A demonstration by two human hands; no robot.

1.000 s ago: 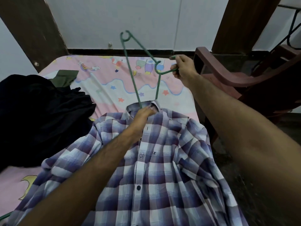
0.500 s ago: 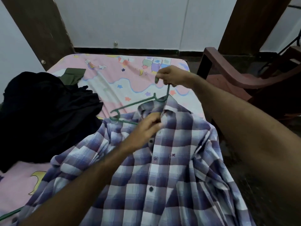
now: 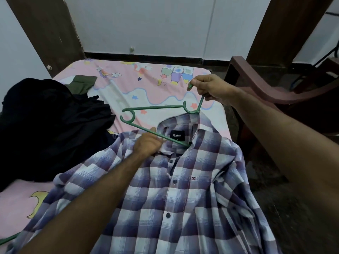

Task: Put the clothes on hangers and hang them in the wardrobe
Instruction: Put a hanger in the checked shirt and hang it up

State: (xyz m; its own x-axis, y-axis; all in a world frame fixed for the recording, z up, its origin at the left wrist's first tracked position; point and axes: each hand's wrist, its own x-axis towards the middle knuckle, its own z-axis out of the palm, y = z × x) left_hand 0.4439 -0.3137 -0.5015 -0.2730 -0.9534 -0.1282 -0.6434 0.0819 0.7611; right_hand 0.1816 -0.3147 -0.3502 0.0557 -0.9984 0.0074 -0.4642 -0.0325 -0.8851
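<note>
Bed (image 3: 128, 92) w/ pink cartoon sheet, white wall behind, brown posts either side. Checked shirt (image 3: 183, 198) lies face up on bed, buttoned, collar toward wall, right side hanging over bed edge. Green hanger (image 3: 156, 107) at the collar: one end tucked into neck opening by the label, hook end sticking out left over the sheet. Left hand (image 3: 148, 143) grips collar edge, fingers curled on fabric, touching hanger arm. Right hand (image 3: 211, 88) clenched on hanger's other arm, raised above collar. Black clothes pile (image 3: 51, 125) left on bed, olive piece (image 3: 83, 83) behind it. Dark red chair (image 3: 275, 88) right of bed.
</note>
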